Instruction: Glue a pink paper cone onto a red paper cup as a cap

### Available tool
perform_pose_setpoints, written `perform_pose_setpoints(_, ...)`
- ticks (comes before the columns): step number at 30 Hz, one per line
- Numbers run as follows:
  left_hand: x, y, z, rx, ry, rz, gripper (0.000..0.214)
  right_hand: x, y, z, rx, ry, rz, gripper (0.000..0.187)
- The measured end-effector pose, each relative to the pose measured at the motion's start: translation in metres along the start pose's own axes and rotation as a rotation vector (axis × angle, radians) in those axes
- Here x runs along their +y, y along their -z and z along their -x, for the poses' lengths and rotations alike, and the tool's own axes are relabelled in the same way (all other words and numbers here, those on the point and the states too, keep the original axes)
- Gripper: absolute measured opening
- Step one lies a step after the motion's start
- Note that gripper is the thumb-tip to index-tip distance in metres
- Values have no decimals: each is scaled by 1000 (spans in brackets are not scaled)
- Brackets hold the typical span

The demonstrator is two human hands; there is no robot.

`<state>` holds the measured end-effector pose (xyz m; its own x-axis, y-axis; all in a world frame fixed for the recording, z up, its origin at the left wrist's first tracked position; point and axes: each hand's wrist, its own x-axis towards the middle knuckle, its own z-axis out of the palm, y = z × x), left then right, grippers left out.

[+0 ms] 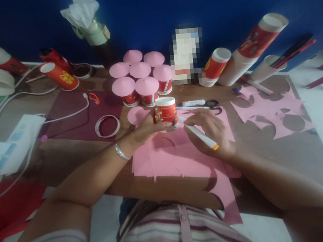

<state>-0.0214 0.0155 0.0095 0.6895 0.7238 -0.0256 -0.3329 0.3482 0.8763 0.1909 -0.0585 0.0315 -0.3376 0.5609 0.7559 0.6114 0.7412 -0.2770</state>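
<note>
My left hand [145, 130] is closed round a small red and white paper cup [165, 112], holding it upright on a sheet of pink paper [178, 157]. My right hand [210, 130] grips a white marker with an orange end [201, 135], its tip touching the base of the cup. A loose pink paper disc [136, 115] lies just left of the cup. Behind it stand several cups topped with pink paper cones [142, 77].
Scissors [212, 105] and a white tube [193, 103] lie behind my right hand. Cut pink scraps [270, 111] cover the right of the table. Stacked cups [252, 47] lean at the back right; a tape ring [107, 125], cables and a white box [13, 143] lie left.
</note>
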Motion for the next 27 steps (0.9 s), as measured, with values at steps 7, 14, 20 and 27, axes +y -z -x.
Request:
perform_pose_setpoints(7,2,-1,0,1,-1,-10,32,-1,0,0,7,-5,10,26)
perform_pose_setpoints(14,3,-2,1,17,-3,-43,34,-5,5,-5,20,8,8,26)
perform_pose_setpoints(20,4,-3,3,-6,5,-26,30,-3,3,-3,47,84,-55,28)
perform_pose_setpoints(27,-3,2,3,11,-26,-6,36,0,1,5,29,81,-69,30)
